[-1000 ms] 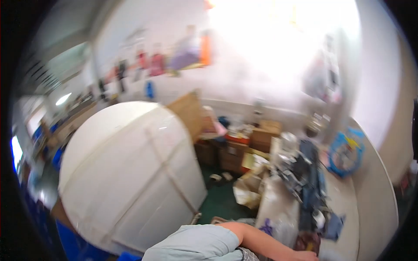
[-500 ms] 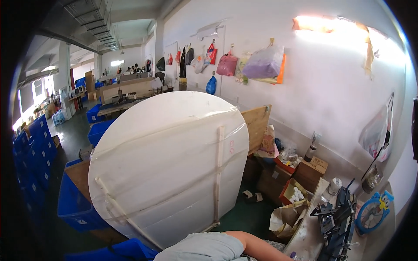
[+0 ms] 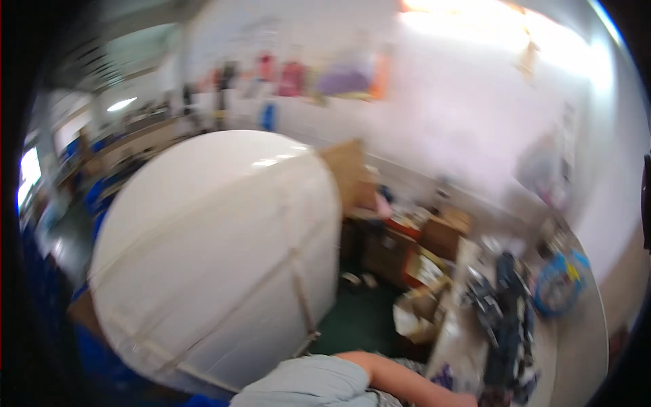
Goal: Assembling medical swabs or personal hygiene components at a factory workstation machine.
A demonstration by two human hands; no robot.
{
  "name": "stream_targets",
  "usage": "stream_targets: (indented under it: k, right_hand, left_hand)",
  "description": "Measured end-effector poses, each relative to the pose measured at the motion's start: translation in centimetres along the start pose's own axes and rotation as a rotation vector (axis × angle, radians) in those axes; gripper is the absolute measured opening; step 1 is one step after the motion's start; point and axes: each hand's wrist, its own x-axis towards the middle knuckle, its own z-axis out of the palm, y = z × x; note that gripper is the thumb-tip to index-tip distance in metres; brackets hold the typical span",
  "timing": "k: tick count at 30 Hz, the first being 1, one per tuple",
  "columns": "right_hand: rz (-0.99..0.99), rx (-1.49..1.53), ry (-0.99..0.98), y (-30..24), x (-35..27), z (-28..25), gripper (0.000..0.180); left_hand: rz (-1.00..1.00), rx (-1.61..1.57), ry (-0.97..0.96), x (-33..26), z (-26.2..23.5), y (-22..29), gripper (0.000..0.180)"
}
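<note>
The picture is blurred by motion. A bare forearm with a light blue short sleeve lies along the lower edge and points right, toward dark tools on a pale workbench. Its hand runs off the frame's bottom edge, so neither of my hands shows. A large white wrapped slab, bound with pale straps, stands tilted just left of the arm.
Open cardboard boxes and a leaning cardboard sheet crowd the green floor by the wall. A blue round object sits on the bench. Coloured bags hang on the white wall. Blue crates stand at the lower left.
The view has swung down and to the right, bringing the bench and tools back in. The picture has gone from sharp to blurred. The arm stays at the lower edge.
</note>
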Motion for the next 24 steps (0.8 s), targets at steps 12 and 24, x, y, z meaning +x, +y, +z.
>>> stream_targets:
  k: [12, 24]
  right_hand:
    - [0.551, -0.059, -0.080, -1.6, -0.7, -5.2, 0.020]
    - [0.056, -0.070, 0.031, -5.2, 12.7, 6.2, 0.013]
  left_hand:
    - [-0.054, -0.901, -0.342, 3.1, 2.3, -3.1, 0.021]
    - [-1.041, -1.847, -0.127, 5.6, 1.2, -12.1, 0.017]
